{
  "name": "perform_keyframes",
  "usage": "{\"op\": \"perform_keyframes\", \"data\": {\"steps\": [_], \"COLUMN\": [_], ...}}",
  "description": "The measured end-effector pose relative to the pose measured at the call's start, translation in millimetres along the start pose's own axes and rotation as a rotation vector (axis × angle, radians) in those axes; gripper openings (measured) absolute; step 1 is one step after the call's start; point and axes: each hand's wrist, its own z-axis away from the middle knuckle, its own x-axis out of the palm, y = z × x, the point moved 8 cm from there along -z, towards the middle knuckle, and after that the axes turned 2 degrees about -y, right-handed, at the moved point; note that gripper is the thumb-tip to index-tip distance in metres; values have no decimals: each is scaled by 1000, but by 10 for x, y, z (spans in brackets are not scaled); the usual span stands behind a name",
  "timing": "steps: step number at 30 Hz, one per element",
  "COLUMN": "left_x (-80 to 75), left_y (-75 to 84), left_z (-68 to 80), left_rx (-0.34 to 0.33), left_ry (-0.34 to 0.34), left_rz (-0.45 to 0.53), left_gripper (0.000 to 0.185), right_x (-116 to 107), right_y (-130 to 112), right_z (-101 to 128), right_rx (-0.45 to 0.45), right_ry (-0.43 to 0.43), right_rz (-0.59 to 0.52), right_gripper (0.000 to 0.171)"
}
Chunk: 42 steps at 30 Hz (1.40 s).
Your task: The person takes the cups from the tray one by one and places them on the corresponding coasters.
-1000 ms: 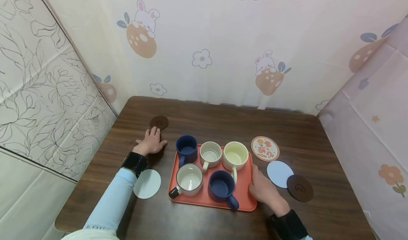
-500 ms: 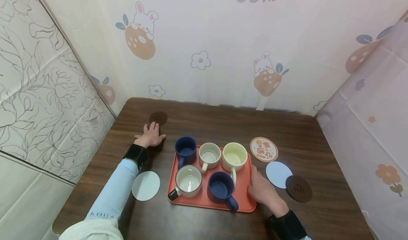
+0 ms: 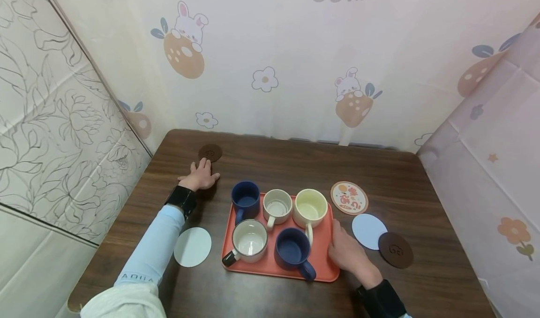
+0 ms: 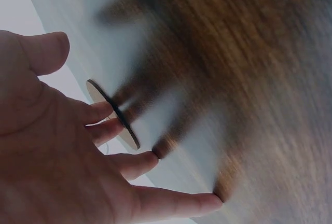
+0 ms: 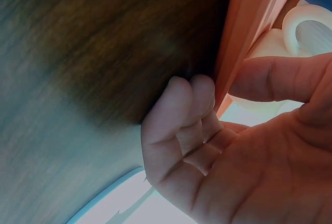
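Wooden surface [image 3: 270,168]: my left hand [image 3: 198,178], fingers flat, pressed the brown coaster [image 3: 210,152] beyond the tray [image 3: 325,247]; my right hand [image 3: 348,252] gripped that tray's edge, steadying it.

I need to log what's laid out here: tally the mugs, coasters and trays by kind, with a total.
Mugs: 5, that is 2 navy, 2 cream, 1 white with a dark handle
Coasters: 5, that is 2 brown, 2 pale blue, 1 printed
Trays: 1, orange
Total: 11
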Motion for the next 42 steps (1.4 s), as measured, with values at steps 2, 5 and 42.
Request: {"op": "perform_keyframes", "data": {"steps": [2, 5, 42], "left_x": [-10, -24, 822], "left_y": [3, 5, -87], "left_z": [-9, -7, 1897], "left_rx": [-1, 2, 187], "left_ry": [3, 17, -11], "left_rz": [4, 18, -13], "left_gripper": [74, 74, 104], "right_x": [-5, -10, 27], "right_y": [-3, -3, 27], "right_z": [0, -1, 12], "right_rx": [-1, 0, -19], "right_ry": [2, 7, 20], "right_rz": [3, 9, 27], "right_gripper": [55, 55, 48]}}
